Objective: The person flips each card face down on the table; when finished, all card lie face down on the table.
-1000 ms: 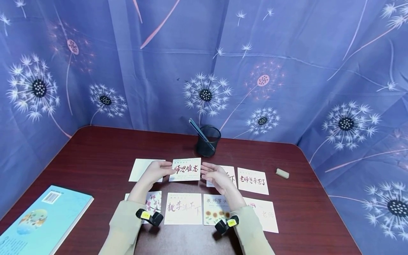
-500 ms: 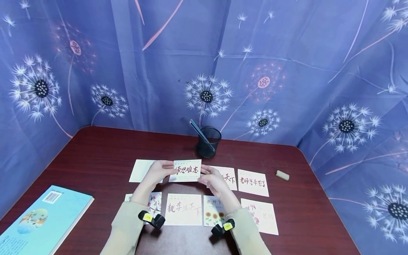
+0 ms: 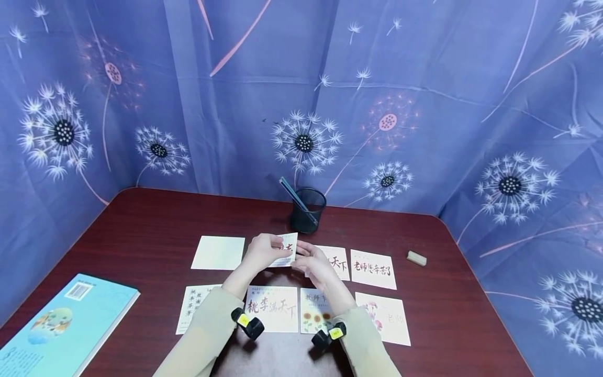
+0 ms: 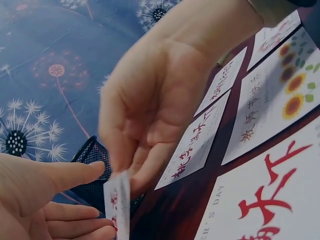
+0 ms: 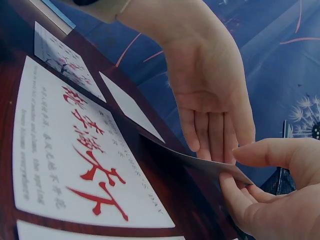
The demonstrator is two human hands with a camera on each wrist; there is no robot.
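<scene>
My right hand (image 3: 314, 263) pinches the right end of a white greeting card (image 3: 288, 246) with red brush lettering, thumb on one side and fingers on the other. In the right wrist view that card (image 5: 200, 164) is seen nearly edge-on, slightly bowed. My left hand (image 3: 264, 255) lies across the card's left part and hides it. Its fingers (image 5: 215, 132) are straight, close by the card. The left wrist view shows the left thumb (image 4: 82, 174) extended and apart from the fingers, with the card's end between the two hands.
Beneath the hands lie a red-lettered card (image 3: 273, 309) and a sunflower card (image 3: 314, 314). A blank card (image 3: 219, 253) is at left, another lettered card (image 3: 373, 269) at right. Around them are a black mesh pen holder (image 3: 306, 217), an eraser (image 3: 416, 258) and a blue book (image 3: 66, 324).
My left hand has slid right from the card's left edge across its face. The right hand, at first straight-fingered beside the card, now pinches its right end. The blank card is more exposed.
</scene>
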